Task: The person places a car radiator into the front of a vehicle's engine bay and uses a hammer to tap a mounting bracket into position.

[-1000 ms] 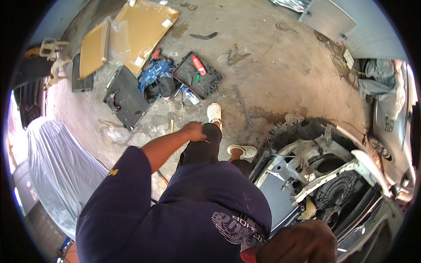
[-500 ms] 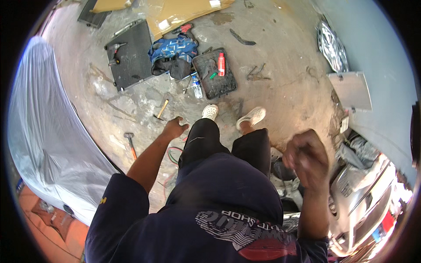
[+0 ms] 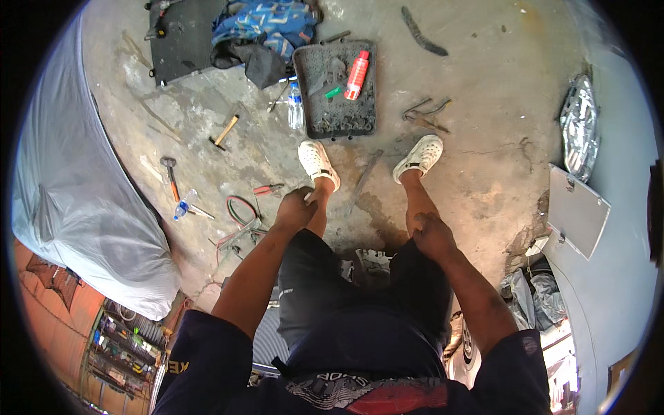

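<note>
My left hand [image 3: 296, 211] hangs in front of my left shin with its fingers curled in; a small pale spot shows at the fingertips, too small to name. Beside my right knee is my right hand [image 3: 434, 237], fingers bent in, and what they hold, if anything, is hidden. Nearest the left hand on the floor lie red-handled pliers [image 3: 267, 189] and red and green cables [image 3: 240, 211]. Ahead of my feet sits a black tray [image 3: 340, 126] with a red spray can [image 3: 357, 75] and a small green piece [image 3: 333, 92] in it.
Left of the tray are a water bottle [image 3: 295, 107] and a blue patterned bag [image 3: 266, 28]. Hammers [image 3: 225, 133] lie farther left, near a covered vehicle [image 3: 90, 194]. At the right wall stand a headlamp [image 3: 579, 128] and a flat panel [image 3: 579, 211].
My right hand has come down and inward to the right knee. The left hand has shifted right to the shin. My view has moved, and both feet now stand wider apart.
</note>
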`<state>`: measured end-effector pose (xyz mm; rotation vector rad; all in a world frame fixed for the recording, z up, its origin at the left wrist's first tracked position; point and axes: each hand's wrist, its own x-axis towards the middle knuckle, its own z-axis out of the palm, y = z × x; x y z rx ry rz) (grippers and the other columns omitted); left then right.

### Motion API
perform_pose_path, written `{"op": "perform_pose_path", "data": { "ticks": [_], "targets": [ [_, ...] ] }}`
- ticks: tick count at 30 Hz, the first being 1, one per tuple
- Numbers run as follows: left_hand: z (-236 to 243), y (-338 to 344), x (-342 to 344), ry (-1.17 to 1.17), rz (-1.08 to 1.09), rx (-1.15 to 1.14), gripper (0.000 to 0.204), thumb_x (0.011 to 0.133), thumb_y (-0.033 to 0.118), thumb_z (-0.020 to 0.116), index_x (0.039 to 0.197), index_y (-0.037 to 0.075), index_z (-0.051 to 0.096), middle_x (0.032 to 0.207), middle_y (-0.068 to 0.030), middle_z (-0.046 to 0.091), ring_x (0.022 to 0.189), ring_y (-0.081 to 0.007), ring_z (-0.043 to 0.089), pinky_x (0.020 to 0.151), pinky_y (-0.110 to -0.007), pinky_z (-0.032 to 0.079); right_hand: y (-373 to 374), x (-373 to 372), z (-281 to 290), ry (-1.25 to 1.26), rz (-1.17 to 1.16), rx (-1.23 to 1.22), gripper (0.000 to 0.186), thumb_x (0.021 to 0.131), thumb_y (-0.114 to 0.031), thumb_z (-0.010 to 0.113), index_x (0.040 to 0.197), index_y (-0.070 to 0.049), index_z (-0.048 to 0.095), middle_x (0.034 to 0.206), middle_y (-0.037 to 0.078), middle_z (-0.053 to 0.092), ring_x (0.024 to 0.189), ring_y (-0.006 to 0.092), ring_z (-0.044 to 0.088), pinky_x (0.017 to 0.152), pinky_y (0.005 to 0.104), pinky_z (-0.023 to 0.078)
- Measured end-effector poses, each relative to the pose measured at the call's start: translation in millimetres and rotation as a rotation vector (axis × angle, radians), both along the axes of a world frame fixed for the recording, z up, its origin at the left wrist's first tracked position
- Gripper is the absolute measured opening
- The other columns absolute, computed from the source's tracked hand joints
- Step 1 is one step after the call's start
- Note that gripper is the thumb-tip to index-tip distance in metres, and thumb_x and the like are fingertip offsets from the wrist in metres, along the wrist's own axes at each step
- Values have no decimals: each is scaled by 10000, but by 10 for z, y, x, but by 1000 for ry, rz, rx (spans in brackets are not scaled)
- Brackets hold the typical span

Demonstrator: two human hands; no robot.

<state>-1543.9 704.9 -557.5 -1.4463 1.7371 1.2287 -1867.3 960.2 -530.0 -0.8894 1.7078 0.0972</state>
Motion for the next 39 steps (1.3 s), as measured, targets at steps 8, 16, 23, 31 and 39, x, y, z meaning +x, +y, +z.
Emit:
{"op": "perform_pose_path", "data": {
  "ticks": [8,16,23,31,39],
  "targets": [
    [-1806,-310,-408,-44,12,-71,455,917,322,779,1307,91,738,1155,-243,777,1077,-417,755,933,-464,605,-820,359,-1774,23,158,-230,394,907,-170,676,1271,-19,681,1183,225,689,1161,418,667,1034,518,533],
    [-3338,-536,-919,131,-119,-155,407,942,190,711,1337,97,696,1204,-244,758,1160,-408,730,1016,-512,578,-1893,868,-3355,179,266,-252,309,986,-147,580,1261,-29,654,1257,228,646,1163,409,694,917,489,627],
    [-4071,-425,-973,109,-284,-202,333,979,90,590,1303,103,666,1375,-204,670,1137,-445,725,996,-531,596,-2027,1094,-4259,378,410,-321,240,978,-150,599,1204,-93,657,1177,189,647,1016,399,734,819,457,652],
    [-2996,-370,-490,208,828,59,245,935,56,627,1174,29,671,920,-117,739,808,-283,749,761,-388,616,-2077,987,-4199,358,403,-420,242,966,-140,614,1203,-157,653,1152,164,620,1143,386,647,891,451,629],
    [-1622,45,63,24,1665,372,273,1043,335,625,1175,105,690,1102,-51,643,1022,-210,622,921,-411,545,-2053,1378,-3157,57,48,-389,363,865,-57,703,1210,-136,618,1148,164,600,1052,422,648,882,520,579]
  ]
}}
